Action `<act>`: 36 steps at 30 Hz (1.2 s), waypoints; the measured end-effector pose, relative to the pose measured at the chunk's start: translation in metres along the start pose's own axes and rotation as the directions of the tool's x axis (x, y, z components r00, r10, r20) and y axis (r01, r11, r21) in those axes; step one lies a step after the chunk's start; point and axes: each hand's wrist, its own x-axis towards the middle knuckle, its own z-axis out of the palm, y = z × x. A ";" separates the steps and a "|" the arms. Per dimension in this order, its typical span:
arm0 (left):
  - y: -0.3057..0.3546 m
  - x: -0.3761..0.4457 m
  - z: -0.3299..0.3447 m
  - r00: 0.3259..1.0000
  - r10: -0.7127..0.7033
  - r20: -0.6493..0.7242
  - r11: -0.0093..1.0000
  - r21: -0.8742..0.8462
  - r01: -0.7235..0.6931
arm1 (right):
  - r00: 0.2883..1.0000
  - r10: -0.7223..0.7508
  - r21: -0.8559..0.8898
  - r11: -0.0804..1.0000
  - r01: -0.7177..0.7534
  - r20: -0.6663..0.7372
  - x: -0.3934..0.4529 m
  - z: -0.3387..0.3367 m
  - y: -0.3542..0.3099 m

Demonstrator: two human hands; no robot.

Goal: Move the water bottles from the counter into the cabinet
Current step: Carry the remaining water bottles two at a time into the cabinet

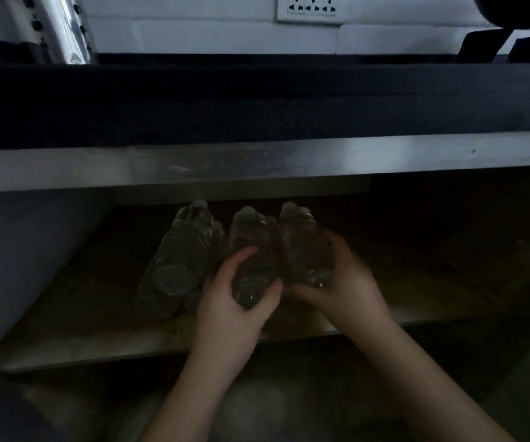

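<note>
On the cabinet shelf (66, 342), each hand (left (228, 311), right (343, 291)) wraps a lying clear bottle (middle (250, 250), right (301, 244)) near its base: likely light, smooth, squashy, best gripped mid-body.

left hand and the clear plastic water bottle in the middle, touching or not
Touching. The head view shows the left hand with fingers and thumb curled round the middle clear plastic water bottle.

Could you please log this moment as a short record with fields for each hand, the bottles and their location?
left hand: left hand grips the middle bottle
right hand: right hand grips the right bottle
loose bottle: left bottle lies on its side, untouched
location: all on the cabinet shelf, under the counter edge
lighting: dim
</note>
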 end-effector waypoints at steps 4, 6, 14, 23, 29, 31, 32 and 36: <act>-0.002 -0.001 0.003 0.997 0.075 -0.012 0.974 0.216 -0.070 | 0.999 0.020 -0.129 0.992 -0.014 0.047 0.004 -0.007 0.008; -0.001 0.000 0.003 0.996 0.080 -0.031 0.944 0.323 -0.066 | 0.993 0.020 -0.132 0.991 -0.004 0.118 0.009 -0.017 0.013; 0.002 0.009 0.011 0.973 0.210 -0.096 0.858 0.496 -0.136 | 0.997 0.004 -0.134 0.991 0.006 0.077 0.008 -0.025 0.022; -0.006 0.030 0.017 0.954 0.295 -0.059 0.802 0.558 -0.214 | 0.998 -0.041 -0.187 0.982 0.031 -0.049 0.007 -0.014 0.015; -0.007 0.038 0.021 0.960 0.274 -0.054 0.775 0.603 -0.187 | 0.998 0.067 -0.130 0.989 -0.065 0.009 0.014 0.002 0.017; -0.008 0.040 0.021 0.959 0.280 -0.041 0.762 0.617 -0.197 | 0.996 0.094 -0.093 0.991 -0.093 0.001 0.016 0.005 0.018; -0.009 0.040 0.021 0.961 0.274 -0.036 0.754 0.629 -0.191 | 0.995 0.104 -0.098 0.990 -0.103 0.002 0.016 0.005 0.018; -0.009 0.038 0.020 0.970 0.242 -0.031 0.744 0.647 -0.165 | 0.996 0.092 -0.140 0.986 -0.091 -0.002 0.017 0.000 0.016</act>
